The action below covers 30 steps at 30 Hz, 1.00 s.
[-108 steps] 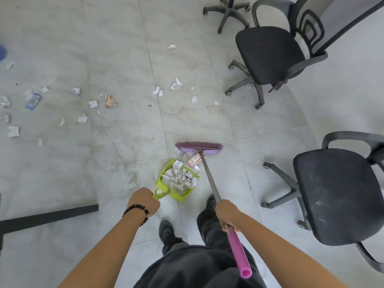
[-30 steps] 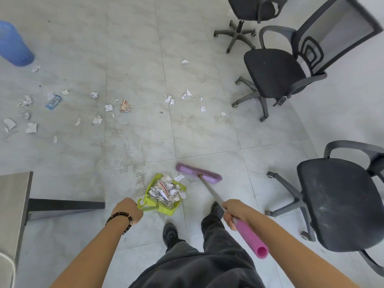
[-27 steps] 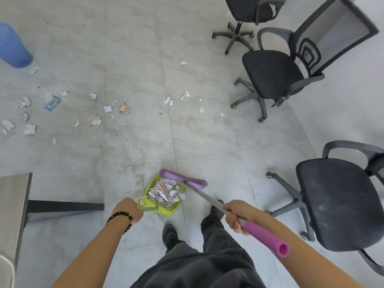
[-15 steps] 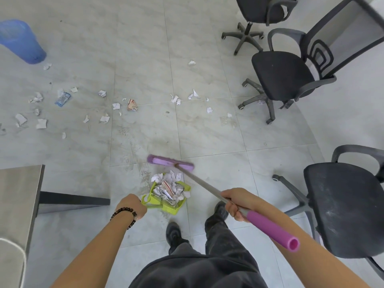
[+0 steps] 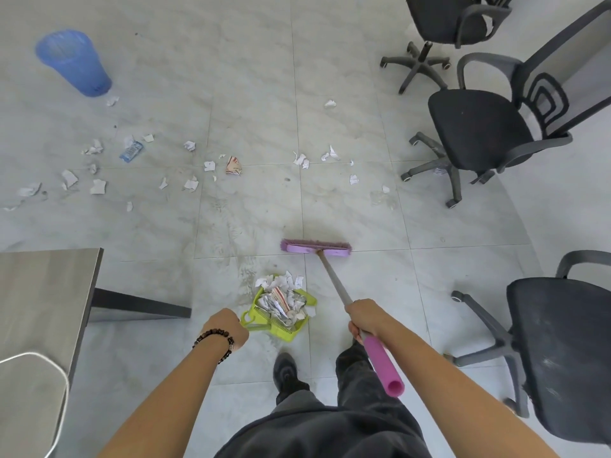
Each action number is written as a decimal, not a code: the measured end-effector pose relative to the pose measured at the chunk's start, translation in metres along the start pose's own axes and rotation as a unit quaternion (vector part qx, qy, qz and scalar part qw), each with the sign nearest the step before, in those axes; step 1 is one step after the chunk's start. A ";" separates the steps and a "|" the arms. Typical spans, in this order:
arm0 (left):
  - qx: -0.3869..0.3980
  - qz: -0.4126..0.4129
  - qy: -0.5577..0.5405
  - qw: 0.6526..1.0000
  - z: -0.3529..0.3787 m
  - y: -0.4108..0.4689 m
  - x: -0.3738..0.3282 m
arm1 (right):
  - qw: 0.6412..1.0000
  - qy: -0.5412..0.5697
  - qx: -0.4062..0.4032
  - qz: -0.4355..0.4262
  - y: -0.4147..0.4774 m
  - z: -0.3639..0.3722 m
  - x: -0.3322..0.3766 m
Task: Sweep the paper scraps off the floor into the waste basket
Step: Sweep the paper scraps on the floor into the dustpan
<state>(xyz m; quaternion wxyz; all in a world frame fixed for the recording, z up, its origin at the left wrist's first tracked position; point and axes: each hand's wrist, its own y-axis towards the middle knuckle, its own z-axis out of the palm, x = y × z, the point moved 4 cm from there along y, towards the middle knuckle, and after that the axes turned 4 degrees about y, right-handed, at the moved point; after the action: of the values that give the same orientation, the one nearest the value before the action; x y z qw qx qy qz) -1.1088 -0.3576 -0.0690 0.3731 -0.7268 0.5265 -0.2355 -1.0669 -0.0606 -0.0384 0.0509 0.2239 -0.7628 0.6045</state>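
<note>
Clearly the left hand (image 5: 226,332) grips the green dustpan (image 5: 279,312) heaped with paper scraps (image 5: 281,299) – light, easily spilled, best kept level – the right hand (image 5: 365,319) clasps the broom (image 5: 330,276); waste basket (image 5: 74,62) well apart

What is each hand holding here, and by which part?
The left hand holds the green dustpan by its handle. The right hand grips the broom on its grey shaft, just above the pink sleeve.
</note>
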 end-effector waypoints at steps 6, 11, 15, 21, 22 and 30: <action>-0.005 -0.002 0.001 1.000 -0.002 0.008 0.001 | 0.966 -0.256 0.021 0.002 -0.019 0.011 -0.011; -0.002 0.000 0.007 1.000 -0.005 0.009 -0.002 | 0.998 0.021 0.032 0.059 -0.025 -0.024 -0.021; 0.004 0.003 0.007 1.000 -0.004 0.003 0.008 | 0.996 -0.019 0.052 0.074 -0.034 -0.026 -0.013; -0.006 -0.008 -0.020 1.000 0.002 -0.007 0.028 | 0.995 -0.074 0.050 -0.042 -0.028 0.003 0.011; -0.008 -0.011 -0.023 1.000 0.003 -0.008 0.030 | 0.995 -0.069 0.046 -0.047 -0.024 0.007 0.013; 0.004 -0.014 -0.036 0.999 0.011 -0.012 0.032 | 0.998 0.022 0.058 0.019 -0.005 0.045 0.003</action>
<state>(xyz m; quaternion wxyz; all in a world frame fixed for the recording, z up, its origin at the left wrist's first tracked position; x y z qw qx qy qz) -1.0834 -0.3823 -0.0681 0.3911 -0.7410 0.5012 -0.2162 -1.0592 -0.1052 -0.0452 0.0434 0.1985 -0.7289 0.6538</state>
